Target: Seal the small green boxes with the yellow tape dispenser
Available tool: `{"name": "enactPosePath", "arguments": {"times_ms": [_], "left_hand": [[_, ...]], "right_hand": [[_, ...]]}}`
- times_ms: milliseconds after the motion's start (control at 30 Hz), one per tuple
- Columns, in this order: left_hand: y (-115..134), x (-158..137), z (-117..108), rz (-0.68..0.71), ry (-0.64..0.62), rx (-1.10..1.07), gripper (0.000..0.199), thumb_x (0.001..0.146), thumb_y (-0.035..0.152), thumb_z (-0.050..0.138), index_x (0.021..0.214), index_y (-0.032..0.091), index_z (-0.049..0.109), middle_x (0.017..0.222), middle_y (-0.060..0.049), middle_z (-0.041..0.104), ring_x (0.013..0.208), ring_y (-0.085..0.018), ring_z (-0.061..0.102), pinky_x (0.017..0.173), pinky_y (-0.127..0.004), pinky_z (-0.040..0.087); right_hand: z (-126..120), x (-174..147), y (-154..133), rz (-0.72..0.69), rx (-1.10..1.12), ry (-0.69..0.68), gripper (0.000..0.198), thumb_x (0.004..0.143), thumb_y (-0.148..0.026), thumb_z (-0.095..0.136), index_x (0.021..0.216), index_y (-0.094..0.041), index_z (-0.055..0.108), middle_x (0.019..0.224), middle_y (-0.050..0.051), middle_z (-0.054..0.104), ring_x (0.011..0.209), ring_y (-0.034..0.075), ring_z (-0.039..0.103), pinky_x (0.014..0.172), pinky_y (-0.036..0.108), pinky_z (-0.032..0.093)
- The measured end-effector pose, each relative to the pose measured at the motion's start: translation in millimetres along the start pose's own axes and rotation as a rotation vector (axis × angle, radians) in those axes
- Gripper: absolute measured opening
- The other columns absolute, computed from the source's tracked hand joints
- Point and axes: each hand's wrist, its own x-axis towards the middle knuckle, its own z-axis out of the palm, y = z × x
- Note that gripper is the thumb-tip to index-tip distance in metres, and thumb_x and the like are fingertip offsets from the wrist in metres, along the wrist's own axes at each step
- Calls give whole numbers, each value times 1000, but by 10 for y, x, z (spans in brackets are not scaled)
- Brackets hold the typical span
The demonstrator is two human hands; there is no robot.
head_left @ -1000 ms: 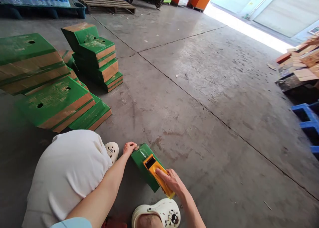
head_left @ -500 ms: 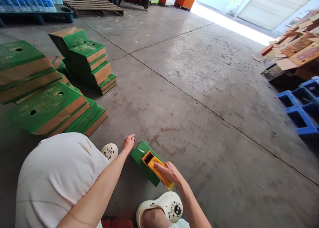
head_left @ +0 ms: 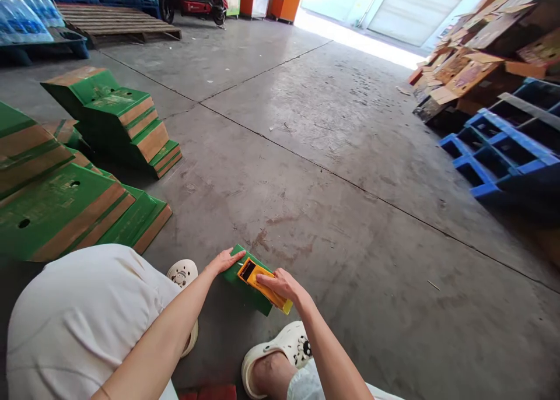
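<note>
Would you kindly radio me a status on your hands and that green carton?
Left hand: fingers on green carton, far end. Right hand: gripping orange tape dispenser over carton. Carton on concrete floor. White clog close by; no obstruction seen.

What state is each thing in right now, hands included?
Left hand: fingers extended, resting on one end of the green box.
Right hand: closed around the orange tool.
Orange tool: held over the box; contact unclear.
Green box: partly covered; sealing unclear.
Green boxes at left: stacked.
Cardboard boxes at right: piled, some flaps open.
Blue pallets: stacked.
Wooden pallet: lying flat.
Red scooter: upright.
</note>
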Motion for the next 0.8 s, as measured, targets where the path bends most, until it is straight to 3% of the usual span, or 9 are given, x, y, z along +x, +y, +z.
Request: {"name": "enactPosePath", "arguments": {"times_ms": [100, 167, 200, 300, 467, 633, 800], "left_hand": [[1, -76, 132, 127, 275, 201, 72, 101, 59, 56, 156, 12, 54, 164, -21, 51, 158, -37, 40, 126, -49, 38], [-82, -158, 264, 358, 433, 356, 58, 109, 34, 39, 162, 13, 46, 173, -17, 38, 164, -29, 30, 131, -46, 30], [-145, -201, 324, 480, 444, 416, 57, 108, 23, 32, 163, 15, 45, 173, -14, 38, 164, -24, 30, 132, -44, 30], [-355, -296, 422, 677, 307, 533, 69, 100, 6, 27, 165, 22, 44, 170, -6, 46, 162, -18, 34, 133, -45, 30], [-521, -304, 345, 729, 204, 726, 73, 99, 6, 30, 169, 23, 36, 174, -7, 36, 164, -20, 28, 134, -48, 27], [-525, -311, 305, 774, 197, 883, 66, 105, 15, 32, 171, 19, 32, 176, -11, 30, 165, -25, 24, 133, -51, 26], [-554, -338, 319, 790, 237, 905, 76, 101, 18, 40, 174, 18, 18, 179, -11, 22, 167, -25, 20, 134, -49, 24]], "right_hand": [[-13, -16, -15, 11, -39, -4, 42, 94, -52, 68, 69, -18, 66, 66, 4, 69, 61, 18, 66, 51, 27, 43], [-20, -15, -15, 19, -58, -5, 44, 95, -55, 66, 70, -18, 67, 68, 5, 70, 64, 19, 68, 52, 27, 45], [-21, -10, -12, 22, -61, -6, 45, 95, -56, 66, 70, -18, 67, 69, 5, 71, 65, 19, 69, 53, 27, 46], [-24, 5, 1, 28, -73, -13, 46, 95, -58, 66, 71, -18, 68, 71, 5, 73, 70, 19, 70, 54, 25, 47], [-41, -27, 42, 19, -71, -29, 49, 93, -62, 69, 70, -19, 63, 71, 5, 72, 66, 18, 69, 51, 24, 46], [-69, -154, 110, -10, -12, -71, 50, 93, -64, 68, 72, -19, 65, 73, 6, 72, 65, 19, 69, 52, 26, 48], [-215, -364, 273, 32, -73, -120, 53, 91, -69, 67, 76, -18, 67, 75, 7, 73, 66, 19, 68, 52, 26, 43]]}}
